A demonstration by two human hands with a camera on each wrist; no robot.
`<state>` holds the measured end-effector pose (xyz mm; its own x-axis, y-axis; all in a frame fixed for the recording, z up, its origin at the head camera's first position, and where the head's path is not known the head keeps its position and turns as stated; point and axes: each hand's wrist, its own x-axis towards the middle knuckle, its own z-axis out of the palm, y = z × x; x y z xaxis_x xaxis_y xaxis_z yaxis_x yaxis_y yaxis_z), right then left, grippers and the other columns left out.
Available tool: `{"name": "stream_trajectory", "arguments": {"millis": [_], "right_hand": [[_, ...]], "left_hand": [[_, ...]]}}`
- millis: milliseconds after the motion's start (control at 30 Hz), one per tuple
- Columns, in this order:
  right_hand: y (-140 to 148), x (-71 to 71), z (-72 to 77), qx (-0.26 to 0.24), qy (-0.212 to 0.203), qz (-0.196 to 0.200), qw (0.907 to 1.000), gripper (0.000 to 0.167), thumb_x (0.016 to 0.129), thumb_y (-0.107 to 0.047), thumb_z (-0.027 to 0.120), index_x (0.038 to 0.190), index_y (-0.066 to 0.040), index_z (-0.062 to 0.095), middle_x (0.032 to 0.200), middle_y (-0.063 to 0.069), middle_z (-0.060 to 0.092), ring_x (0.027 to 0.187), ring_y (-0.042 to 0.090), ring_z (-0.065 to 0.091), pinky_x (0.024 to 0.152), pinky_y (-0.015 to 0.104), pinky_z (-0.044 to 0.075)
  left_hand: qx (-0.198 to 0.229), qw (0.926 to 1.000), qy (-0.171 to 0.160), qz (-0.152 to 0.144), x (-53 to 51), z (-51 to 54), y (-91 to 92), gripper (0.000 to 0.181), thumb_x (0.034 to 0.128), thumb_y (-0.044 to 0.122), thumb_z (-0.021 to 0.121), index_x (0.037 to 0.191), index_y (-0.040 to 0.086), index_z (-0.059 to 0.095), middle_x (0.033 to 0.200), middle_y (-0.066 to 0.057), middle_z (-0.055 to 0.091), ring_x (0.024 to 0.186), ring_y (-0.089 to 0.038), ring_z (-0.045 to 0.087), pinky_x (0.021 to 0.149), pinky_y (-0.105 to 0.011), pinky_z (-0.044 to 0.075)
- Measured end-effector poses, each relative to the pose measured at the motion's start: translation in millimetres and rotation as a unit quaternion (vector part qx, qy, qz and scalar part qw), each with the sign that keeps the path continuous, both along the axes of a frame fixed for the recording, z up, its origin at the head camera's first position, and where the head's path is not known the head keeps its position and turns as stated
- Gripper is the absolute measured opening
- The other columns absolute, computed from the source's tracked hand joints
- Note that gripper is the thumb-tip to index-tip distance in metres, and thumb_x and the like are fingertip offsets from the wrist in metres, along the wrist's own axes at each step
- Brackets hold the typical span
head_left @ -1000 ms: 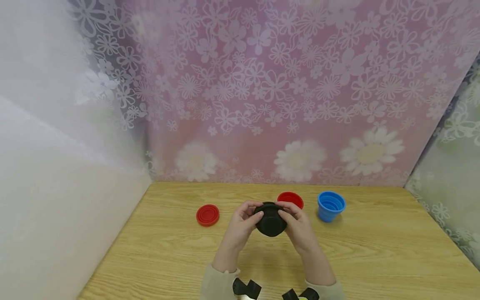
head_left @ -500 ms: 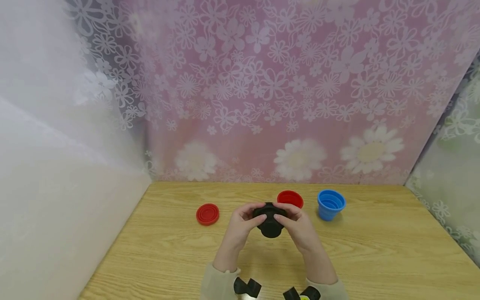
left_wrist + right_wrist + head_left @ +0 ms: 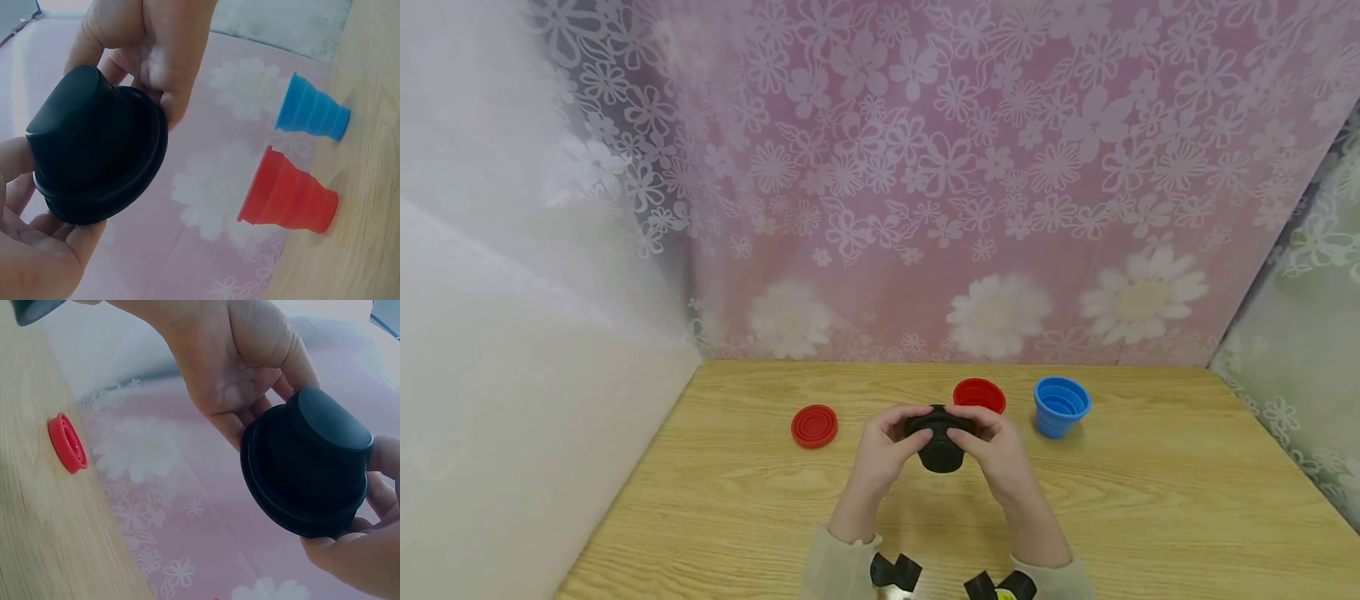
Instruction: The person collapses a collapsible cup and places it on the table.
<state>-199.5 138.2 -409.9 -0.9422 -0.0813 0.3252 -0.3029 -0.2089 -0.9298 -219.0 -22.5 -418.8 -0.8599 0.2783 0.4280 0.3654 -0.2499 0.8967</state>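
Head view: the black cup (image 3: pixel 942 457) is held up above the table (image 3: pixel 737 517), between the left hand (image 3: pixel 883 442) on its left flank and the right hand (image 3: pixel 1000 450) on its right, neither hand nearer than the other. Both thumbs press its near wall. The cup's axis runs outward, narrow end toward the camera, wide rim away. Beyond the black cup and a little right stands a red cup (image 3: pixel 979 392); farther right of it, a blue cup (image 3: pixel 1060 408); well to its left lies a flat red disc (image 3: pixel 814 426).

Left wrist view: the left hand's fingers are clamped on the black cup, thumb on the wall beside the narrow end, other fingers at the rim.

Right wrist view: the right hand grips the opposite side likewise, though how far its fingertips reach behind the rim is hidden.
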Motion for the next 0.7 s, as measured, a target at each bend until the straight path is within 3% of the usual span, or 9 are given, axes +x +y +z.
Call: {"name": "stream_trajectory", "arguments": {"millis": [200, 433, 600, 700], "right_hand": [[0, 0.4, -0.2, 0.019, 0.027, -0.018, 0.9993, 0.023, 0.082, 0.006, 0.057, 0.104, 0.012, 0.056, 0.096, 0.001, 0.060, 0.082, 0.017, 0.058, 0.071, 0.027, 0.050], [-5, 1.9, 2.1, 0.037, 0.034, -0.060, 0.9969, 0.026, 0.082, 0.005, 0.058, 0.105, 0.016, 0.054, 0.094, 0.000, 0.061, 0.080, 0.016, 0.060, 0.069, 0.028, 0.051], [-8, 1.6, 1.3, 0.052, 0.055, -0.082, 0.9938, 0.023, 0.082, 0.004, 0.058, 0.103, 0.013, 0.057, 0.094, 0.001, 0.061, 0.079, 0.015, 0.060, 0.067, 0.028, 0.051], [-5, 1.7, 1.4, 0.083, 0.095, -0.076, 0.9891, 0.022, 0.083, 0.004, 0.056, 0.104, 0.012, 0.057, 0.096, 0.005, 0.060, 0.080, 0.013, 0.059, 0.067, 0.026, 0.051]], "left_hand": [[-0.028, 0.9976, 0.060, 0.020, 0.7, -0.2, -0.2, 0.023, 0.0848, -0.002, 0.055, 0.106, -0.010, 0.057, 0.097, -0.024, 0.056, 0.087, -0.019, 0.055, 0.072, -0.027, 0.050], [-0.061, 0.9925, 0.059, 0.088, 17.4, 25.0, 3.6, 0.020, 0.0832, -0.006, 0.054, 0.102, -0.011, 0.059, 0.095, -0.023, 0.058, 0.086, -0.021, 0.055, 0.068, -0.021, 0.049], [-0.063, 0.9872, 0.069, 0.129, 18.0, 25.2, 6.3, 0.017, 0.0822, -0.006, 0.056, 0.099, -0.010, 0.061, 0.092, -0.020, 0.060, 0.082, -0.020, 0.057, 0.062, -0.020, 0.049], [-0.057, 0.9861, 0.066, 0.142, 17.9, 25.4, 7.8, 0.016, 0.0817, -0.006, 0.057, 0.097, -0.010, 0.060, 0.092, -0.021, 0.060, 0.081, -0.017, 0.056, 0.061, -0.019, 0.048]]}}
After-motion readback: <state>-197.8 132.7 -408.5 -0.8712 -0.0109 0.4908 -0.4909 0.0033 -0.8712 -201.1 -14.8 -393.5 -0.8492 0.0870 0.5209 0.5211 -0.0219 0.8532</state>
